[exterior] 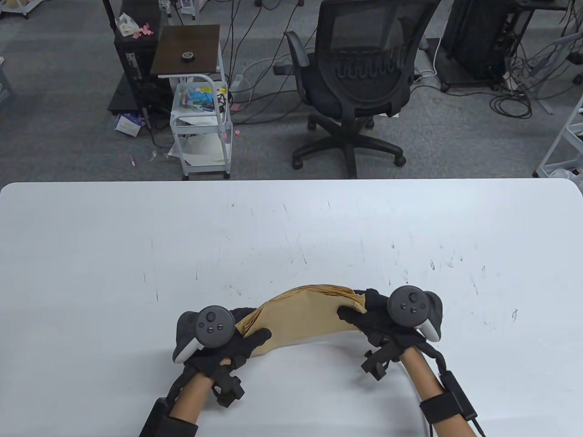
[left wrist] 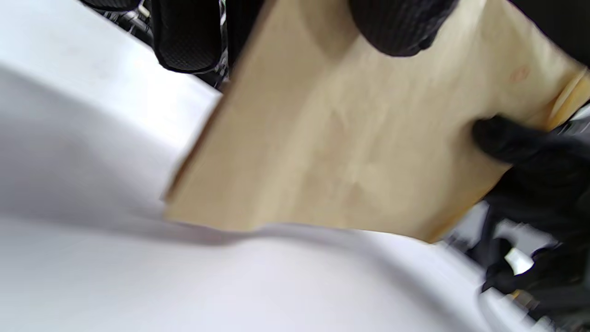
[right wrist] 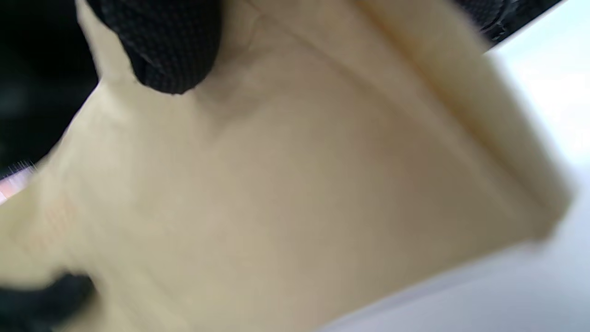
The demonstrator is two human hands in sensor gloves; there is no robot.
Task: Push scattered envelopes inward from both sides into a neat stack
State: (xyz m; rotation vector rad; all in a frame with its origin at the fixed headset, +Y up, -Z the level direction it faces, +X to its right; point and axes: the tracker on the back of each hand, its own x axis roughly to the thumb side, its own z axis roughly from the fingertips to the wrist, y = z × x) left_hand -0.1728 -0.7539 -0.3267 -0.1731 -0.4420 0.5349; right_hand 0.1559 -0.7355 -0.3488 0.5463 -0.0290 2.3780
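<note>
A stack of brown envelopes (exterior: 303, 314) stands on its long edge on the white table (exterior: 291, 227) near the front, bowed upward in the middle. My left hand (exterior: 246, 339) grips its left end, thumb on the near face. My right hand (exterior: 360, 316) grips its right end, thumb on the near face. The left wrist view shows the stack's near face (left wrist: 350, 138) with its lower edge on the table and my left thumb (left wrist: 396, 27) pressing it. The right wrist view shows the stack (right wrist: 295, 193) close up, blurred, with my right thumb (right wrist: 170, 46) on it.
The table's far edge (exterior: 291, 181) runs across the middle of the table view. Beyond it on the floor stand a black office chair (exterior: 355, 86) and a white cart (exterior: 202, 123). No other objects lie on the table.
</note>
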